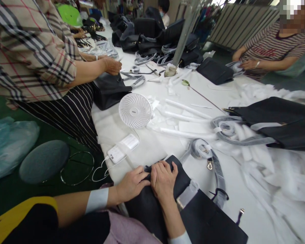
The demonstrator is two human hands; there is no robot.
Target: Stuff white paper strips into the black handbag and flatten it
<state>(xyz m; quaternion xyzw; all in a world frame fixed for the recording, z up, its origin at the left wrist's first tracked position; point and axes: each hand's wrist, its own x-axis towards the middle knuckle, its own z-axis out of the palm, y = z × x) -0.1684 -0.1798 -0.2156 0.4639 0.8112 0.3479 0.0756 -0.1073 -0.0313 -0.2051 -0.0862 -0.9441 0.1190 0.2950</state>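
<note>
A: What is the person handling?
B: A black handbag. It is lying at the near edge of the white bench, slanting toward the lower right.
A: How is it looking?
B: Its smooth, dark panels are showing a soft sheen. A cloudy protective wrap is covering a tab on it, and gold-toned metal is peeping out at the tab's lower end.
A: And the hands?
B: The left hand is pinching the bag's upper edge. The right hand is curling its fingers over that edge just beside it, so each grip is grasping the bag; the fingertips' exact contact is partly hidden.
A: What is sitting around it?
B: A plastic-wrapped strap is coiling just beyond, with a gold-toned clip hanging from it. To the left, a white power bank is lying near a round white fan. Another black bag is resting at the right.
A: Anyone else?
B: A co-worker in plaid is standing at the left by a black bag, and one in a striped top is handling a wrapped handle across the bench. Farther off, more black bags are piling up.
</note>
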